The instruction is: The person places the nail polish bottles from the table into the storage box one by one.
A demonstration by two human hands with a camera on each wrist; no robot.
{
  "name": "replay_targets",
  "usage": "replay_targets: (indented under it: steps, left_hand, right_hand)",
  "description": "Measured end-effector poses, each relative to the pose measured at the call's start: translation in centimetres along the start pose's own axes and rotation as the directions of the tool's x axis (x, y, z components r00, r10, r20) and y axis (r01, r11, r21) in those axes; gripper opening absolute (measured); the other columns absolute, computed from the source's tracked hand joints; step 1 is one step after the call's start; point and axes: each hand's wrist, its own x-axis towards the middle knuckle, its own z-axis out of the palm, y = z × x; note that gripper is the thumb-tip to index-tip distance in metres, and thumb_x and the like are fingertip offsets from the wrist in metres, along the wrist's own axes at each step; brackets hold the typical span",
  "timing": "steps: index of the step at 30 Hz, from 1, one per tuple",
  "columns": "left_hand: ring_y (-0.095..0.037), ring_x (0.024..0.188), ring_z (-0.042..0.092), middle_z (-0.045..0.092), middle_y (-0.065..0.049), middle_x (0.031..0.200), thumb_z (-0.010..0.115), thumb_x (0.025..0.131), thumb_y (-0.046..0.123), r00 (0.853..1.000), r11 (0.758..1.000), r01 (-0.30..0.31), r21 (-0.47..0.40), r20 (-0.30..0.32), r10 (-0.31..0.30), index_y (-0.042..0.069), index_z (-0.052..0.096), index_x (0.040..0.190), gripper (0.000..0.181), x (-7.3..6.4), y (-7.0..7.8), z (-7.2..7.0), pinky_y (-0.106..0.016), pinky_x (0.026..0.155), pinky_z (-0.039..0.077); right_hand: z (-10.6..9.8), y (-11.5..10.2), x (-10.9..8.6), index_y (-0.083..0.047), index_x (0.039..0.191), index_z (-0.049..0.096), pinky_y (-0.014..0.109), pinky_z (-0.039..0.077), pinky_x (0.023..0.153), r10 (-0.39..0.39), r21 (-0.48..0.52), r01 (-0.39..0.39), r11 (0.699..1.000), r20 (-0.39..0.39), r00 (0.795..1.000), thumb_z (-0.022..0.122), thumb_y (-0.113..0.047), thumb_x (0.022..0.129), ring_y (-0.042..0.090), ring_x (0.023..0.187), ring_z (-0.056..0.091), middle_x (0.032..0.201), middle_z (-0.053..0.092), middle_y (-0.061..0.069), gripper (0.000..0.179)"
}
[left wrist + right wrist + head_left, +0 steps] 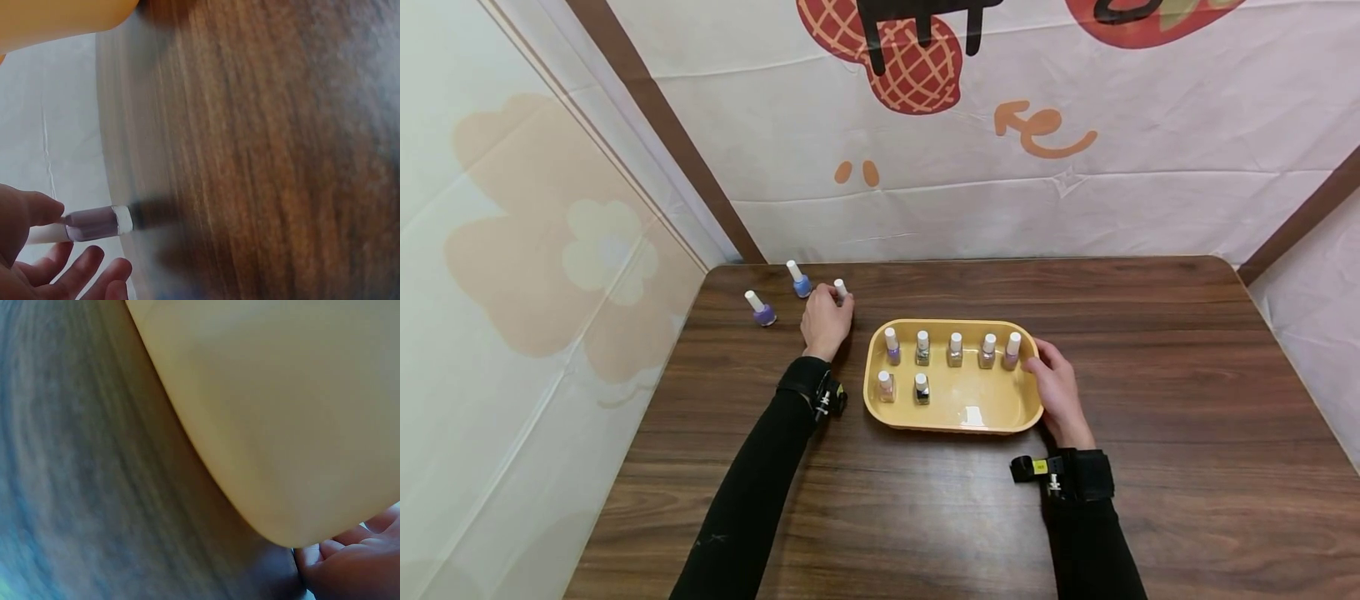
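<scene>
My left hand [826,321] pinches a nail polish bottle [94,224] near its white cap, close over the far left of the table. Its polish looks mauve in the left wrist view; in the head view mostly the cap shows. Beside that hand stand a blue nail polish bottle [802,285] and a purple one [764,315]. With the thumb over the rim and the fingers outside, my right hand [1058,396] grips the right end of a yellow tray [970,400]. Several white-capped nail polish bottles stand in the tray, a back row and two at front left, one of them dark [922,392].
The brown wooden table [1165,375] reaches back to a white printed cloth [970,217]. Another pale cloth with a flower print [610,242] hangs along the left side. Straps with small cameras sit on both wrists.
</scene>
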Motion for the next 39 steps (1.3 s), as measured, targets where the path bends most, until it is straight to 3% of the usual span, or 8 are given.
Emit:
replay_targets:
  steps: [15,39]
  left_hand:
    - [-0.032,0.092,0.063,0.064,-0.010,0.104,0.059,0.093,0.033,1.000,1.000,-0.009,0.029,0.003,0.009,0.008,0.060,0.108,0.029,0.18,-0.10,0.19,-0.048,0.076,0.050]
    - [-0.032,0.089,0.062,0.063,-0.010,0.103,0.058,0.093,0.034,0.999,0.996,-0.050,0.071,0.005,0.049,0.008,0.061,0.106,0.029,-0.03,-0.51,0.15,-0.048,0.075,0.050]
  right_hand:
    - [-0.03,-0.14,0.12,-0.005,0.141,0.045,0.018,0.042,0.088,-0.012,0.005,0.012,1.000,-0.007,1.000,0.046,-0.006,0.090,0.020,0.116,0.044,0.140,0.044,0.011,0.051]
    - [-0.16,-0.04,0.09,-0.007,0.143,0.043,0.028,0.039,0.099,0.006,0.007,-0.007,1.000,0.017,1.000,0.046,-0.007,0.091,0.022,0.122,0.042,0.145,0.041,0.012,0.052]
